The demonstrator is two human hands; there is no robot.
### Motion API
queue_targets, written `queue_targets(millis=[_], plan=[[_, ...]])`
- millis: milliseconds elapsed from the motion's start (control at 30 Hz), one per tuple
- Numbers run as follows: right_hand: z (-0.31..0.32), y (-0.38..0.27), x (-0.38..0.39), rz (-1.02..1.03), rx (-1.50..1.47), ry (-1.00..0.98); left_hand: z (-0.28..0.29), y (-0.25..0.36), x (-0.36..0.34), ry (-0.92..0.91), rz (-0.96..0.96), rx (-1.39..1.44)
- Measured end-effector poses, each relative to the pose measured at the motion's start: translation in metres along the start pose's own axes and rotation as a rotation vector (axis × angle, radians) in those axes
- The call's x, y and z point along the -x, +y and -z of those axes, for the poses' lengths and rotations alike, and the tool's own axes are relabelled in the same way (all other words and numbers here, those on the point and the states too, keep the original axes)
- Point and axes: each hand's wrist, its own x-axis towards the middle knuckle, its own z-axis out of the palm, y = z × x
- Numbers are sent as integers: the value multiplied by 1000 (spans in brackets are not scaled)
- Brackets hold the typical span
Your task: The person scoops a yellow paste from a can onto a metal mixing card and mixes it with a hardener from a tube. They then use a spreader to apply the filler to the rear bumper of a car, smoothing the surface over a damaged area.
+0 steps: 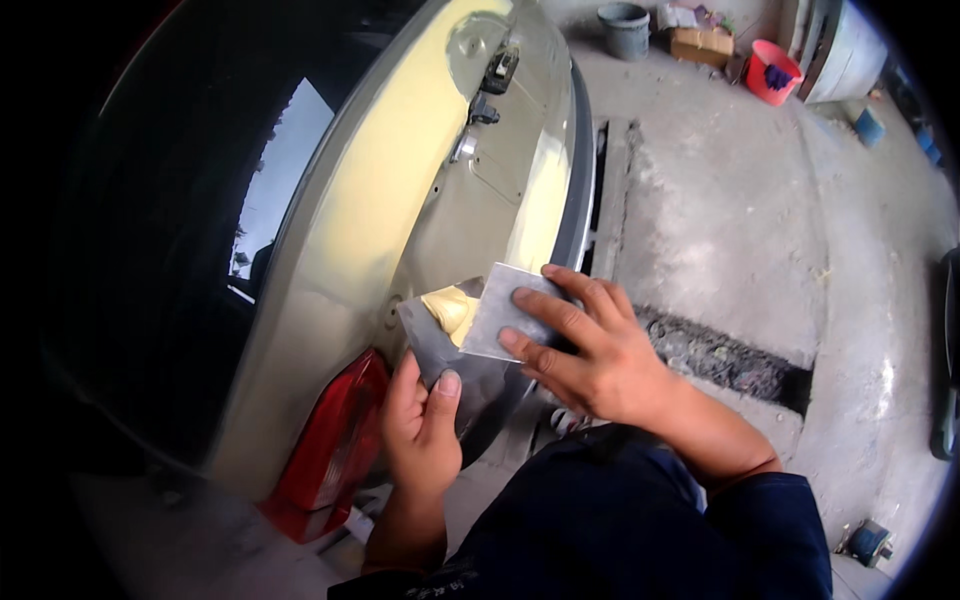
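My left hand [425,425] is closed on a flat grey mixing plate [430,345], thumb on top. A lump of pale yellow body filler [453,312] lies on the plate. My right hand [600,350] grips a grey metal filler spreader [497,318], fingers spread along its face. One edge of the spreader meets the filler on the plate. Beyond both hands is the rear of a car [335,215], its panel coated in broad areas of yellow filler [400,130]. A red tail light [335,440] sits left of my left hand.
The dark rear window [200,180] fills the left. A channel with rubble [730,360] crosses the concrete floor at right. At the back stand a grey bucket [625,32], a cardboard box [702,46] and a red bucket [771,75]. A small blue tool [870,542] lies lower right.
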Motion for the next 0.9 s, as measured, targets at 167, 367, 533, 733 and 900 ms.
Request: queue_targets(millis=[167,367,533,733,900], plan=[[-35,66,24,-383,-954,25,13,4,-37,288,-472,-90],[-95,60,9,-876,-2377,-349,78,42,-47,104,-315,132],[-117,46,-4,-1013,-2763,-520,70,33,-54,260,-259,204],[-125,35,-26,-1087,-2806,-499,68,36,-54,319,-263,166],[-138,23,-35,-915,-2864,-457,64,35,-56,375,-276,133]])
